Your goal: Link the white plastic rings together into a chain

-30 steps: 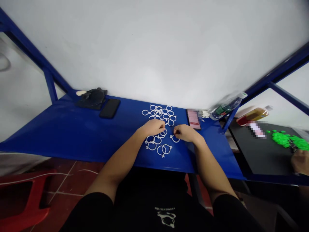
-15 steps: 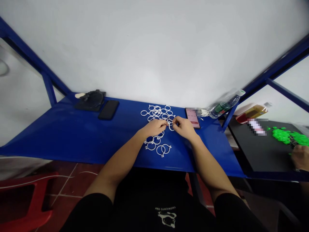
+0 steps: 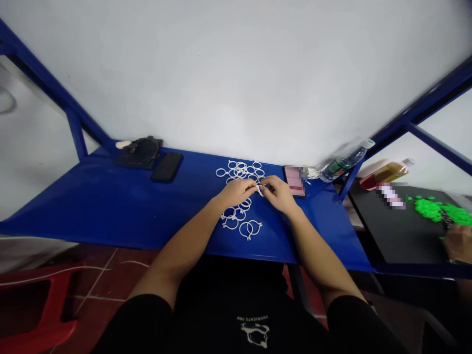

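My left hand (image 3: 236, 192) and my right hand (image 3: 277, 193) meet over a blue table. Their fingers are pinched on one white plastic ring (image 3: 260, 191), part of which shows between them. The fingertips hide the rest of it. Beyond my hands lies a cluster of similar white rings (image 3: 240, 167), several of them overlapping. Nearer to me are more rings with small clip-like tabs, among them two overlapping rings (image 3: 246, 229) close to the front edge.
A black phone (image 3: 167, 167) and a dark bag (image 3: 142, 151) lie at left. A lit phone (image 3: 295, 181) and a plastic bottle (image 3: 346, 161) are at right. On the neighbouring black table (image 3: 398, 231), another person's hand (image 3: 459, 243) touches green pieces (image 3: 429, 209).
My right hand's fingers have moved slightly left, closer to my left fingertips, and less of the ring between them shows. The loose rings lie as before.
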The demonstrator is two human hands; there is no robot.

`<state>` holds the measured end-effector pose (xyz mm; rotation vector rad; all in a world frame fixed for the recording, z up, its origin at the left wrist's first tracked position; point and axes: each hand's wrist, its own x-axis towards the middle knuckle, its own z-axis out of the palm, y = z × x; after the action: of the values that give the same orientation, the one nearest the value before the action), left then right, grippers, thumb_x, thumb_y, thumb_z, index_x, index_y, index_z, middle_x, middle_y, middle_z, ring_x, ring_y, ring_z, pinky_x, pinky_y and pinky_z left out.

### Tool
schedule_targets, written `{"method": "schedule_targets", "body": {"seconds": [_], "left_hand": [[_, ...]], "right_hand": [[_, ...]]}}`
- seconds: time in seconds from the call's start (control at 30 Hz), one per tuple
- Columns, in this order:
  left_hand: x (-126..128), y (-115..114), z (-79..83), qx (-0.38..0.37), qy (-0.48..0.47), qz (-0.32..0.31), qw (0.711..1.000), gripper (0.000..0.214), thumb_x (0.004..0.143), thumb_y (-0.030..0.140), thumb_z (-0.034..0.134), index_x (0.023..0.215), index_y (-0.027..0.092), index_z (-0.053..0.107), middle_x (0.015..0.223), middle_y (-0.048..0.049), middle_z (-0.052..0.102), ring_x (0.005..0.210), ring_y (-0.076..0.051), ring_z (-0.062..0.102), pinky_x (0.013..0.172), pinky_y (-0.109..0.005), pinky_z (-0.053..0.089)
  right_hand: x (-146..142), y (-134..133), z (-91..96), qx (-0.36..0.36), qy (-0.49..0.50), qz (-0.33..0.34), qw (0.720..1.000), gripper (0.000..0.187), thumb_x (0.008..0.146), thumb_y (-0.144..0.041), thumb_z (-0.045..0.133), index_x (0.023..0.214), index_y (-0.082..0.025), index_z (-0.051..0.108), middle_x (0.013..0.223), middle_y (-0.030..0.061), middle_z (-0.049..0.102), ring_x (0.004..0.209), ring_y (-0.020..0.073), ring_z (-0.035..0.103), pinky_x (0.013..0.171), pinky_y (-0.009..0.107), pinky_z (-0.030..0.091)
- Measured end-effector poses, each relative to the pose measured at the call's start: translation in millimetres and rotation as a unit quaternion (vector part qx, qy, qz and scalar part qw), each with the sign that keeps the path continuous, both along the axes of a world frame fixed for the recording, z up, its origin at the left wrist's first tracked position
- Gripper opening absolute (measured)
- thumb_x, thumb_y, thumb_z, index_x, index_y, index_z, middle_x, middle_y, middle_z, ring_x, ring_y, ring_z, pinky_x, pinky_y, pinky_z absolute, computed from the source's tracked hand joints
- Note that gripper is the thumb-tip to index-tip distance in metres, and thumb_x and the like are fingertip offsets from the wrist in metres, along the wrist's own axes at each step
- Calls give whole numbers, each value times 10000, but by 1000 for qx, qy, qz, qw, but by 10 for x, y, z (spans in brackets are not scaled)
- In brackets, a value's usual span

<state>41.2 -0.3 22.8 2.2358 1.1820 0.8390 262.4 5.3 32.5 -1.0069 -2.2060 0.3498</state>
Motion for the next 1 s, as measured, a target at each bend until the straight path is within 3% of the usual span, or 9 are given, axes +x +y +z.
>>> {"method": "schedule_targets", "body": {"seconds": [0.13, 0.5, 0.63, 0.73, 0.87, 1.0], "left_hand": [[-6, 38, -66, 42, 16, 1, 999, 199, 1042, 309, 551, 1015, 214, 724, 937, -27, 767, 862, -178, 696, 801, -298, 480], [3, 75, -188, 149, 52, 1, 987, 224, 1043, 291, 540, 947, 198, 719, 860, -26, 763, 779, -173, 693, 759, -302, 483], [25, 48, -142, 149, 30, 42, 987, 233, 1049, 322, 544, 974, 201, 727, 876, -29, 774, 796, -178, 707, 769, -302, 496], [13, 61, -109, 154, 4, 113, 982, 216, 1038, 310, 569, 1004, 204, 755, 958, -51, 793, 872, -197, 729, 819, -314, 514], [-66, 123, -98, 88, 5, 230, 969, 239, 985, 279, 651, 1191, 225, 760, 1069, -74, 802, 986, -242, 742, 865, -338, 534], [-131, 137, -55, -9, 46, 257, 965, 323, 959, 289, 682, 1275, 254, 735, 1016, -52, 811, 1021, -263, 741, 867, -349, 542]], "right_hand": [[-19, -5, 11, 2, 18, 35, 999, 127, 1024, -276, 575, 1021, -237, 696, 1059, 82, 742, 1029, 236, 683, 915, 390, 542], [-81, -52, 36, 24, 27, 52, 998, 153, 1028, -245, 547, 949, -230, 678, 984, 75, 745, 968, 229, 692, 889, 391, 558], [-71, -53, -8, 36, 45, 25, 998, 146, 1028, -316, 587, 1081, -237, 698, 1158, 103, 712, 1048, 241, 681, 883, 398, 580], [-53, -48, -37, 40, 58, -11, 997, 271, 1008, -385, 635, 1243, -255, 673, 1329, 127, 637, 1077, 257, 667, 846, 408, 600], [-49, -40, -55, 17, 25, -17, 999, 242, 1019, -366, 615, 1221, -256, 691, 1215, 111, 690, 963, 242, 679, 822, 403, 596], [-114, -65, -90, -29, -85, 75, 993, 216, 1010, -243, 594, 1190, -246, 714, 1169, 80, 729, 1054, 233, 693, 916, 382, 575]]}}
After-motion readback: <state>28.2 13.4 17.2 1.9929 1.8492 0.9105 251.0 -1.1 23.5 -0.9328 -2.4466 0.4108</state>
